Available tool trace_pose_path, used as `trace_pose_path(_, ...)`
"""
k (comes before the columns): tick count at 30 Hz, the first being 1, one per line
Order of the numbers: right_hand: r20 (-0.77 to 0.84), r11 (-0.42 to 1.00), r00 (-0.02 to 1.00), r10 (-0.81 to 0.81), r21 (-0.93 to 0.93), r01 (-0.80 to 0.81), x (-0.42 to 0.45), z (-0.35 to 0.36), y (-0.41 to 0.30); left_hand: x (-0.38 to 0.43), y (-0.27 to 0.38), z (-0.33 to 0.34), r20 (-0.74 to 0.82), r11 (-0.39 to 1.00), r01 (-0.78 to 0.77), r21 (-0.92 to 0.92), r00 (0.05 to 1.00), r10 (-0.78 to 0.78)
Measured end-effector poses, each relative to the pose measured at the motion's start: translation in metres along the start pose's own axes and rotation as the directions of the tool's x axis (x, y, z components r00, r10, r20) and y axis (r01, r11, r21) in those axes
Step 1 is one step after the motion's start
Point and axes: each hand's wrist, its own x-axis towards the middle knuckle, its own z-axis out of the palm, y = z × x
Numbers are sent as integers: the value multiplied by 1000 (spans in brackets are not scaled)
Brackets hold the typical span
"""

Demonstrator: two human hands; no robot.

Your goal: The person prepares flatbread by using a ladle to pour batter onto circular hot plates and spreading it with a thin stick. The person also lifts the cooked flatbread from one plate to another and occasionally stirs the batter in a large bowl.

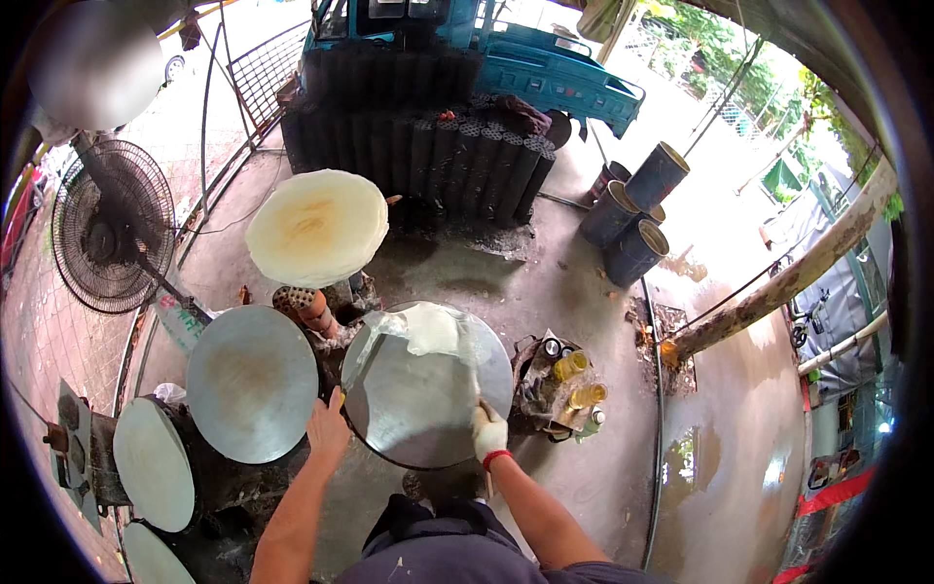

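Note:
Before me is a round metal griddle [416, 431]. A thin, whitish, translucent sheet of batter [438, 332] lies over its far part, its edges wrinkled and partly lifted. At the griddle's left rim, my left hand [328, 429] is closed, and a small yellow object [342, 398] shows at its fingertips; most of that object is hidden. My right hand [489, 432], in a white glove with a red band at the wrist, pinches the sheet's near right edge over the griddle. Beyond the griddle and to the left is a stack of round flatbreads [317, 230], browned in the middle.
On my left stand another griddle [252, 394], a pale-topped one [152, 467] and a standing fan [109, 226]. A basket with bottles of yellow liquid [571, 365] is at right. Farther off are stacked coal briquettes [445, 160], metal drums [635, 252] and a leaning post [788, 270].

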Motion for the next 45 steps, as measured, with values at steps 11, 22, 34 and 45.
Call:
trace_pose_path(11,220,993,975,40,-117,-15,15,5,-34,-49,-34,-8,-91,996,-54,67,994,60)
trace_pose_path(22,381,840,918,-109,-458,290,49,2,-55,-111,-36,1,-260,964,-50,-261,965,-20)
trace_pose_path(34,689,805,501,524,-593,-25,69,19,-101,-145,79,-53,105,-126,84,-988,980,-169)
trace_pose_path(45,744,760,313,591,-643,93,95,19,-128,-185,61,53,-7,493,344,-799,815,-580)
